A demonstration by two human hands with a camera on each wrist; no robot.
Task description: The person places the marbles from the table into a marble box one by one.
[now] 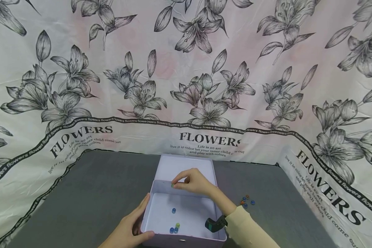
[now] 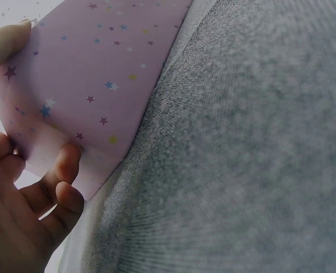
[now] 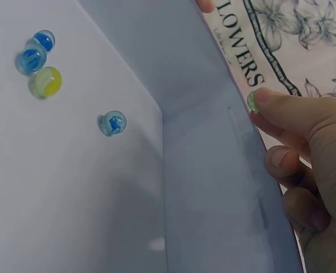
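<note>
A lilac box (image 1: 186, 237) stands on the table with its lid (image 1: 186, 166) swung back; coloured stars dot its outer side (image 2: 99, 68). My right hand (image 1: 193, 182) pinches a green marble (image 3: 253, 101) between thumb and fingertip, above the box's back wall. Lying on the box floor are a lone blue marble (image 1: 174, 210) and, nearer the front, a yellow marble (image 1: 177, 225) beside two blue ones (image 3: 31, 58). At the front left corner, my left hand (image 1: 131, 224) grips the box, thumb at the front rim and fingers along the left side.
Several loose blue and orange marbles (image 1: 245, 205) lie on the grey table (image 1: 90, 193) to the right of the box. A black device (image 1: 215, 224) is strapped at the right wrist. Behind the table hangs a flower-printed cloth (image 1: 142, 137).
</note>
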